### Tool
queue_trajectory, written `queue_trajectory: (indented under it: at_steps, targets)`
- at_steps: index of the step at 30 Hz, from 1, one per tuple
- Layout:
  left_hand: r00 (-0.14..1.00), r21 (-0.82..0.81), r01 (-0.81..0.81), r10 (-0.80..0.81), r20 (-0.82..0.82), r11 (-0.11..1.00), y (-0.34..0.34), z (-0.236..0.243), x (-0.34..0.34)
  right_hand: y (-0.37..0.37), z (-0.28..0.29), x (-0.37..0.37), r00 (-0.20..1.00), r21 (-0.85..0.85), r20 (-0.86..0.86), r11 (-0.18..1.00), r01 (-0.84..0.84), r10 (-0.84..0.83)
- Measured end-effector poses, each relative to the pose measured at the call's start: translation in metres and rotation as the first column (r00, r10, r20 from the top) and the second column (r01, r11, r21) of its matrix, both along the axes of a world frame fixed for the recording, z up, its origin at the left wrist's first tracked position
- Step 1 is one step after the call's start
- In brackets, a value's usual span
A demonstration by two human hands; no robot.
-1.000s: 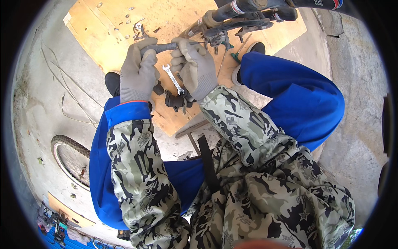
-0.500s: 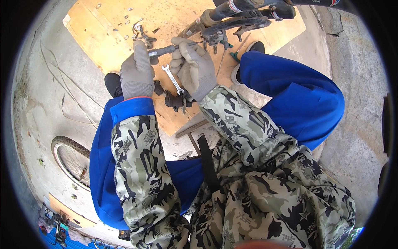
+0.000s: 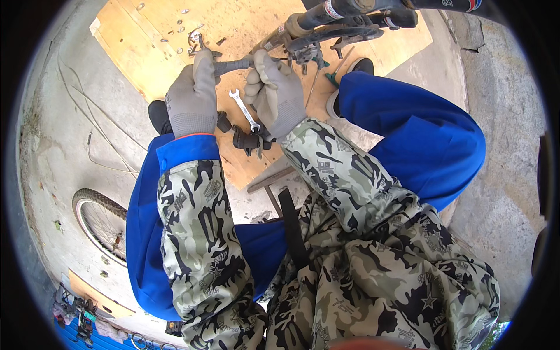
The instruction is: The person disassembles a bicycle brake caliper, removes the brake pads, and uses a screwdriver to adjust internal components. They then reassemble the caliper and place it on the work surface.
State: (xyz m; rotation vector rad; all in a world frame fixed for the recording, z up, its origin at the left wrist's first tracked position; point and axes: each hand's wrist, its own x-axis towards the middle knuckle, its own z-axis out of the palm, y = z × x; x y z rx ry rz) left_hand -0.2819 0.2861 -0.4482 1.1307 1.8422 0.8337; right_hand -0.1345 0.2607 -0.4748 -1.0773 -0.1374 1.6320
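Both hands wear grey work gloves. My left hand (image 3: 193,96) is closed round the rear end of a screwdriver (image 3: 232,66) with a dark grey handle. My right hand (image 3: 277,96) has its thumb and fingers closed about the front of that tool. The thin shaft points right, toward a dark mechanism (image 3: 304,53) on the bicycle frame (image 3: 318,17); its tip is hard to make out there. Just below the hands, an open-end wrench (image 3: 243,109) lies aslant beside black bicycle parts (image 3: 246,140).
A wooden board (image 3: 131,38) lies under the work, with a brake-like metal part (image 3: 197,42) and several small fasteners on it. Near my right shoe (image 3: 363,66) is a green-handled tool (image 3: 332,79). A bicycle wheel (image 3: 96,219) and loose cables (image 3: 96,119) lie at left on the concrete.
My left hand has shifted slightly and its grip on the screwdriver handle has turned. The right hand stays almost in place, its fingers a little more curled.
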Motion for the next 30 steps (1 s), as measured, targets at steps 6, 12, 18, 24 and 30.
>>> queue_trajectory:
  at_steps: [6, 12, 18, 24, 30]
  targets:
    - [0.998, -0.205, -0.051, 0.058, 0.028, 0.977, 0.001, 0.008, 0.0, -0.007, 0.007, -0.002, 0.997, 0.048, -0.013, 0.996, -0.074, 0.074]
    - [0.919, -0.04, 0.054, -0.034, 0.393, 0.998, -0.012, 0.017, 0.006, -0.005, 0.015, 0.0, 0.996, 0.105, 0.036, 0.991, -0.088, 0.085]
    - [0.853, 0.146, 0.087, -0.15, 0.5, 0.985, -0.018, 0.013, -0.002, -0.002, 0.011, -0.007, 0.999, 0.057, -0.007, 0.997, -0.049, 0.05]
    - [0.991, 0.134, 0.09, -0.102, 0.084, 0.987, -0.008, 0.005, -0.006, 0.0, 0.001, -0.011, 1.0, 0.006, 0.025, 1.0, -0.011, 0.011]
    - [0.999, -0.156, 0.043, -0.039, 0.028, 0.987, -0.006, 0.014, -0.013, -0.002, 0.006, -0.013, 0.998, 0.071, 0.026, 0.995, -0.063, 0.061]
